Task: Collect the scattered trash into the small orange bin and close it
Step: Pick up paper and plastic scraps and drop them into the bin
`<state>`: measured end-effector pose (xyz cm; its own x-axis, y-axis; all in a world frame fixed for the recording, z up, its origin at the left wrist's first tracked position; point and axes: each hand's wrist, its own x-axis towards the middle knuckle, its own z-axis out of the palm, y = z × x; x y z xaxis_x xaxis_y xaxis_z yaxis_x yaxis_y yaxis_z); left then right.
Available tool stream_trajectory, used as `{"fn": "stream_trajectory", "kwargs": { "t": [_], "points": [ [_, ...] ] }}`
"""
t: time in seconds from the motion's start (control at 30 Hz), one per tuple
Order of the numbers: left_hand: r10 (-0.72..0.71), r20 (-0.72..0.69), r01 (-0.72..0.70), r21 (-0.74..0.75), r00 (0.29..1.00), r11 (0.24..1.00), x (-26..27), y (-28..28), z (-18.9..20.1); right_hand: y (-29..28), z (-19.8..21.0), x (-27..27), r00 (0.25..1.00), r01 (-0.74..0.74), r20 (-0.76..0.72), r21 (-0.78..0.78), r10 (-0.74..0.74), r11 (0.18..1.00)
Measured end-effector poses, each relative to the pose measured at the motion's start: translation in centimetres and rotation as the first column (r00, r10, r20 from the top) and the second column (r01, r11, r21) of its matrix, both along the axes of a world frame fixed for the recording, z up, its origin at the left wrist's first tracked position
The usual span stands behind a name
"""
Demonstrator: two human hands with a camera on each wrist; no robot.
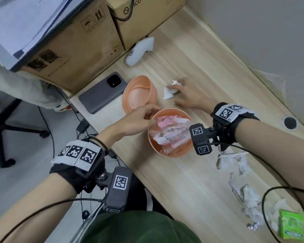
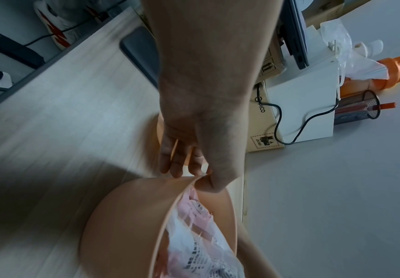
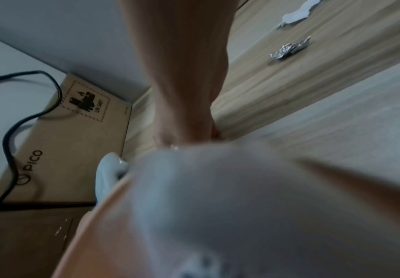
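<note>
The small orange bin (image 1: 170, 149) stands open on the wooden desk, holding pink and white wrappers (image 1: 168, 132). Its orange lid (image 1: 139, 92) lies just behind it. My left hand (image 1: 144, 116) pinches the bin's far-left rim; in the left wrist view the thumb (image 2: 208, 185) is inside the bin (image 2: 122, 216) and the fingers are outside. My right hand (image 1: 184, 92) reaches past the bin, its spread fingers touching a crumpled white paper (image 1: 169, 92). The right wrist view is blurred, with the hand (image 3: 184, 122) barely distinct.
More trash lies at the right front: white tissues (image 1: 232, 162), clear plastic (image 1: 242, 193), a foil scrap (image 1: 254, 227) and a green packet (image 1: 290, 225). A grey phone (image 1: 100, 92), cardboard boxes (image 1: 74, 50) and a white controller (image 1: 139, 51) crowd the back left. A cable hole (image 1: 290, 122) is at right.
</note>
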<state>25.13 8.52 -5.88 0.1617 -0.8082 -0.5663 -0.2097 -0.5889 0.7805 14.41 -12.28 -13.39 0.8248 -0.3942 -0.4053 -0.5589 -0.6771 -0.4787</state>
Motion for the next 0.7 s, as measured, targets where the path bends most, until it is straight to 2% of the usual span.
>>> {"fn": "stream_trajectory", "kwargs": {
  "t": [0.1,0.3,0.5,0.6,0.7],
  "points": [
    [0.021,0.012,-0.021,-0.016,1.000,1.000,-0.1,0.1,-0.4,0.0,0.4,-0.3,0.994,-0.094,-0.058,-0.014,0.093,0.995],
    [0.031,0.031,-0.032,0.003,0.999,0.999,-1.0,-0.1,-0.9,0.3,0.5,-4.4,0.989,-0.096,-0.119,-0.087,0.086,0.992],
    [-0.010,0.047,0.010,0.011,0.999,1.000,-1.5,-0.4,-1.0,1.0,0.7,-9.7,0.987,0.092,-0.127,-0.083,-0.102,0.992],
    [-0.049,0.038,0.048,0.022,0.998,0.999,-2.1,-0.9,-0.8,1.0,3.1,-11.4,0.951,0.308,0.005,-0.045,-0.308,0.950],
    [-0.103,0.014,0.102,0.028,0.995,0.994,-3.1,-1.9,-0.4,1.3,7.3,-11.9,0.859,0.467,0.159,0.143,-0.486,0.872]
  ]
}}
